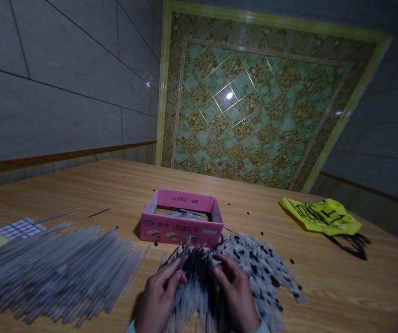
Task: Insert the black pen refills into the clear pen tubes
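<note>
Left hand (pixel 160 291) pinches slim, straight, greyish stick (pixel 185 252).

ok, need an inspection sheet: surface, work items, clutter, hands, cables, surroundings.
Surface: wood-grain table.
Work items: thin tubes piled at left; dark-and-clear sticks between the hands; pale and black pieces heaped at right; pink box holding pale sticks.
Clutter: scattered black bits; yellow bag; checked sheet.
Hands: left hand pinches a slim stick; right hand, grip unclear.
Cables: nothing certain; black strands by the bag, maybe straps.
Surroundings: grey tiled walls, green patterned panel.
</note>
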`<state>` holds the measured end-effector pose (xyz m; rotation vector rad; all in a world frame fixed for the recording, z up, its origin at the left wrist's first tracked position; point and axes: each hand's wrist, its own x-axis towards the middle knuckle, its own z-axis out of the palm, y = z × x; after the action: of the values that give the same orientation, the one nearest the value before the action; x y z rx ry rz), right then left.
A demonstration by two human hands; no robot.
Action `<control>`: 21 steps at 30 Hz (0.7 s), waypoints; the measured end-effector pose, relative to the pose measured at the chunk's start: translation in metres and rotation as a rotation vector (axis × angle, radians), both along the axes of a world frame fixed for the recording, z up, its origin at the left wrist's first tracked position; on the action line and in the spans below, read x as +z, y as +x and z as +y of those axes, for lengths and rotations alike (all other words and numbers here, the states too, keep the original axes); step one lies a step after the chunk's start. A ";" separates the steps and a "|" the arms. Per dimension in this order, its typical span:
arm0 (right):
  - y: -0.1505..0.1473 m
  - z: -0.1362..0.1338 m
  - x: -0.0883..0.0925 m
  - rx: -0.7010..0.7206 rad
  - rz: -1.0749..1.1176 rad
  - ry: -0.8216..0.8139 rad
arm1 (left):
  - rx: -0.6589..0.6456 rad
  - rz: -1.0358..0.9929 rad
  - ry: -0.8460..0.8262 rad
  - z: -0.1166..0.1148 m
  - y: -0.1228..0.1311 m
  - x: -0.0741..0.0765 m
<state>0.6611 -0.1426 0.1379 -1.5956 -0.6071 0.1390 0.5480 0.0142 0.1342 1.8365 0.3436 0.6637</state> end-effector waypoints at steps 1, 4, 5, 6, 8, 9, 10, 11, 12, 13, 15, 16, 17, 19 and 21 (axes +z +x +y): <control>-0.001 0.000 0.001 0.014 -0.013 -0.008 | 0.029 -0.007 0.093 0.001 -0.001 0.001; -0.004 -0.001 0.005 0.038 -0.066 -0.044 | 0.056 -0.013 0.354 0.004 -0.003 0.000; -0.005 -0.002 0.007 0.050 -0.084 -0.056 | 0.055 -0.012 0.428 0.005 -0.003 0.000; -0.005 -0.002 0.008 0.060 -0.101 -0.065 | 0.054 -0.013 0.495 0.005 -0.003 -0.001; -0.005 -0.003 0.010 0.086 -0.115 -0.066 | 0.068 -0.019 0.602 0.005 -0.003 -0.001; -0.004 -0.003 0.010 0.098 -0.109 -0.055 | 0.077 -0.020 0.644 0.005 -0.003 -0.001; -0.004 -0.004 0.009 0.105 -0.094 -0.035 | 0.087 -0.013 0.678 0.005 -0.003 -0.001; -0.003 -0.004 0.008 0.107 -0.069 -0.006 | 0.098 -0.002 0.704 0.006 -0.004 -0.001; -0.002 -0.005 0.007 0.102 -0.037 0.025 | 0.108 0.010 0.725 0.006 -0.004 -0.001; -0.001 -0.006 0.006 0.095 -0.009 0.050 | 0.115 0.025 0.740 0.006 -0.004 0.000; 0.001 -0.007 0.005 0.085 0.015 0.069 | 0.121 0.044 0.761 0.006 -0.004 0.001; 0.002 -0.008 0.005 0.081 0.013 0.067 | 0.121 0.047 0.769 0.005 -0.005 0.002; 0.002 -0.008 0.005 0.083 0.004 0.060 | 0.120 0.046 0.775 0.005 -0.005 0.002; 0.002 -0.008 0.005 0.088 -0.014 0.053 | 0.120 0.045 0.785 0.004 -0.005 0.003; 0.001 -0.008 0.006 0.087 -0.025 0.051 | 0.119 0.039 0.796 0.004 -0.005 0.003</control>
<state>0.6626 -0.1510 0.1434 -1.5238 -0.6951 0.1670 0.5431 0.0180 0.1372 2.5986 0.2261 0.9332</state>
